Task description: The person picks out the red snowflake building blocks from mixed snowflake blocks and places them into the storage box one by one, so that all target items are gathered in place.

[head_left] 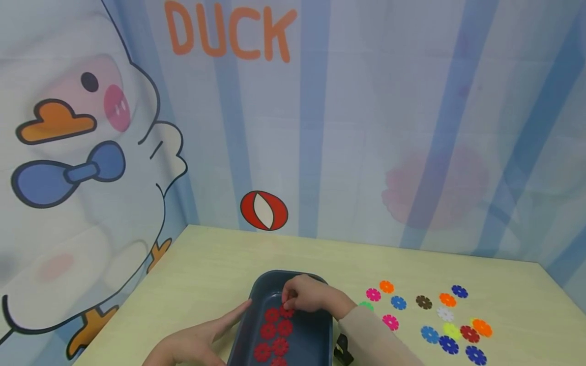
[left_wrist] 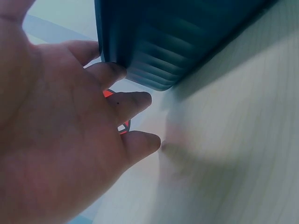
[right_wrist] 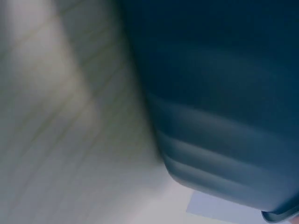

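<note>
A dark blue-grey tray (head_left: 309, 345) stands at the table's front. In it lie several red notched plastic discs (head_left: 268, 331), roughly in two columns. My right hand (head_left: 311, 294) reaches over the tray's right side, with thumb and fingers curled to pinch a red disc (head_left: 287, 312) at the top of the right column. Outside the left rim is my left hand (head_left: 194, 341), its fingers fairly straight and fingertips at the tray wall. The left wrist view shows this hand (left_wrist: 65, 112) beside the tray's ribbed outer side (left_wrist: 159, 56). The right wrist view shows mostly the tray's outside (right_wrist: 219, 116).
Loose notched discs in many colours lie to the right, among them a brown disc (head_left: 423, 302), a dark red disc (head_left: 470, 334) and a pink disc (head_left: 390, 322). A small black object (head_left: 343, 349) sits by the tray's right side. A duck-print curtain (head_left: 348, 127) hangs behind the table (head_left: 220, 259).
</note>
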`<control>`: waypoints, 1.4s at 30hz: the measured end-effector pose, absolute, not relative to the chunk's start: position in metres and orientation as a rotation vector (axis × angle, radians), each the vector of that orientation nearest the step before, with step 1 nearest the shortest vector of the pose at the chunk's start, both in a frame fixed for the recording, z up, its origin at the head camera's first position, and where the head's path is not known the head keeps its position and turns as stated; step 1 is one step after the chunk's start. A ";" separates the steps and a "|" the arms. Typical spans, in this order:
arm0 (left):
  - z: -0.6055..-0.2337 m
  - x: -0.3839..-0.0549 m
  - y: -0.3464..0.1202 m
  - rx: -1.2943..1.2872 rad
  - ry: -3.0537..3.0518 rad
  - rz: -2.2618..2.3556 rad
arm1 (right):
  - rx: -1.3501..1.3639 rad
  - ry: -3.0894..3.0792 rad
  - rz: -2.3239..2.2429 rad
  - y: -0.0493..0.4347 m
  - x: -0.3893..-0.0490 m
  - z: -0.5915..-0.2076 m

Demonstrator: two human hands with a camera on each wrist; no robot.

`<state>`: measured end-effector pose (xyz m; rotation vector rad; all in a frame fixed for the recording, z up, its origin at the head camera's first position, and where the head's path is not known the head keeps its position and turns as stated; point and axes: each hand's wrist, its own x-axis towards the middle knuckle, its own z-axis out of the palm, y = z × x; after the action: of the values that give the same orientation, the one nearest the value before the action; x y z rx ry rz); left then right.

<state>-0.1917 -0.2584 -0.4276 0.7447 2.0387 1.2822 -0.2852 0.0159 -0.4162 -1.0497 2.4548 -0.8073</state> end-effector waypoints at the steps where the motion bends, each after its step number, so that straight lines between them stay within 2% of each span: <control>1: -0.427 -0.192 -0.258 0.744 2.036 1.283 | -1.055 2.463 -0.795 0.016 -0.285 -0.416; 24: -0.428 -0.193 -0.258 0.741 2.014 1.296 | -1.081 2.604 -0.629 0.012 -0.284 -0.422; 35: -0.427 -0.192 -0.257 0.699 2.036 1.290 | -1.104 2.539 -0.745 0.016 -0.278 -0.414; 42: -0.426 -0.192 -0.257 0.693 2.045 1.278 | -1.216 2.501 -0.806 0.026 -0.270 -0.402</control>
<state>-0.1921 -0.2570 -0.4258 0.6934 2.0447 1.2778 -0.2701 0.0257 -0.4016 -1.2156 2.5007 -0.8063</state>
